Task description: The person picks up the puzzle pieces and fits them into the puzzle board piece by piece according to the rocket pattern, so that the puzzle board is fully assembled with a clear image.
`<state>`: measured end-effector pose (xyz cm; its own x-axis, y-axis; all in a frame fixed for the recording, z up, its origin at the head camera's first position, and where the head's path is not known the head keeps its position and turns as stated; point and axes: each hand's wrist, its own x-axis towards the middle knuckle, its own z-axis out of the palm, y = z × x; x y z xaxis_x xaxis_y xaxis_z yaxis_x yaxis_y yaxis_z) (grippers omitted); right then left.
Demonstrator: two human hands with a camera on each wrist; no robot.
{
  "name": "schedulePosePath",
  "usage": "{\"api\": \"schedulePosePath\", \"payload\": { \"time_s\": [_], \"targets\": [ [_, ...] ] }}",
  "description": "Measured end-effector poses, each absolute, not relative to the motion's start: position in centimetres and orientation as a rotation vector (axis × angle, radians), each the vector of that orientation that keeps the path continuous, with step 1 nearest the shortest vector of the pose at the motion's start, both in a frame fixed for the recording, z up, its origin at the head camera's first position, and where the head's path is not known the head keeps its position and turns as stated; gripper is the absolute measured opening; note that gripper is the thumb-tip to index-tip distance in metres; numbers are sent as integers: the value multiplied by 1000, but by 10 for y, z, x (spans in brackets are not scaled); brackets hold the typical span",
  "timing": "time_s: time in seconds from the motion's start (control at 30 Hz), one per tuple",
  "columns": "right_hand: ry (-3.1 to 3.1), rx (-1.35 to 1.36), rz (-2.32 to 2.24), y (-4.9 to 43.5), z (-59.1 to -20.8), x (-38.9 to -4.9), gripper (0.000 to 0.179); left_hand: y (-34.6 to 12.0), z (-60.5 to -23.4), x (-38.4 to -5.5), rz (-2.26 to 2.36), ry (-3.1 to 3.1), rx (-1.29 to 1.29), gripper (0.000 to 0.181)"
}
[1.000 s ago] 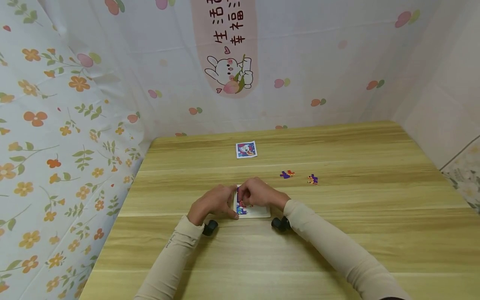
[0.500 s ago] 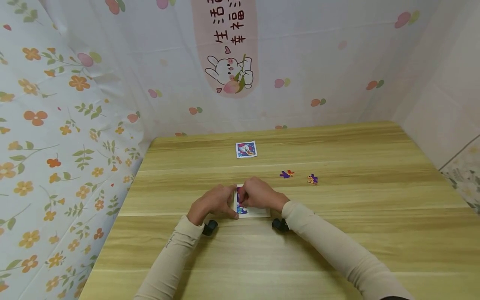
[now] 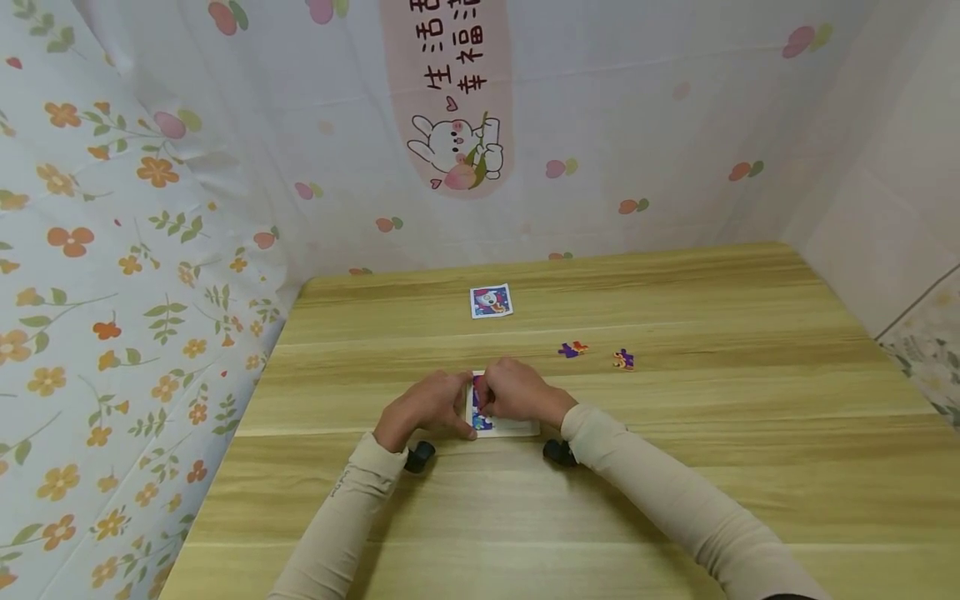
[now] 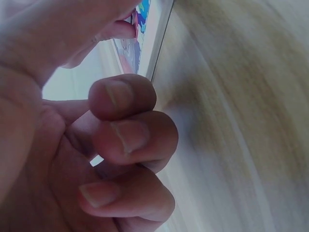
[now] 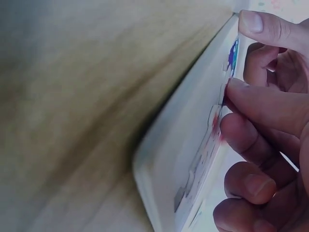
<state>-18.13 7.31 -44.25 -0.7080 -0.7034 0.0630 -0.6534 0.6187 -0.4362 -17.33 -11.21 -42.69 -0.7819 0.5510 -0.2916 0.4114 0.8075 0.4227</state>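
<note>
A small white puzzle board [image 3: 517, 428] lies flat on the wooden table, with colourful pieces [image 3: 481, 422] in its left part. My left hand [image 3: 426, 403] grips the board's left side, thumb at the near corner and index finger at the far one. Its other fingers [image 4: 135, 135] curl beside the board in the left wrist view. My right hand [image 3: 521, 392] is over the board, thumb and fingers pinching a reddish puzzle piece low against it. In the right wrist view the thumb [image 5: 265, 101] and fingertips hide most of that piece, and the board [image 5: 183, 140] looks steeply slanted.
Two loose puzzle pieces, one purple and orange [image 3: 572, 349] and one purple and yellow [image 3: 624, 359], lie beyond the board to the right. Further back is a square picture card [image 3: 491, 301]. Black wrist cameras [image 3: 420, 456] sit under both wrists. A patterned curtain [image 3: 600, 125] borders the table's back.
The right hand has shifted very slightly, its fingers still low on the board's left part. The left hand keeps its grip, and the loose pieces stay where they were.
</note>
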Motion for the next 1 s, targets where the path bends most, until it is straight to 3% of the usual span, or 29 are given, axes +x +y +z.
{"api": "schedulePosePath", "payload": {
  "time_s": [0.37,0.7,1.0],
  "targets": [
    [2652,-1123,-732,77,-443,-178,7,-112,-427,-172,480,2577,676,62],
    [2583,-1012,-782,100,-435,-171,16,-111,-426,-171,449,2571,626,97],
    [2648,-869,-864,139,-434,-175,13,-111,-426,-171,446,2565,595,100]
  ]
}}
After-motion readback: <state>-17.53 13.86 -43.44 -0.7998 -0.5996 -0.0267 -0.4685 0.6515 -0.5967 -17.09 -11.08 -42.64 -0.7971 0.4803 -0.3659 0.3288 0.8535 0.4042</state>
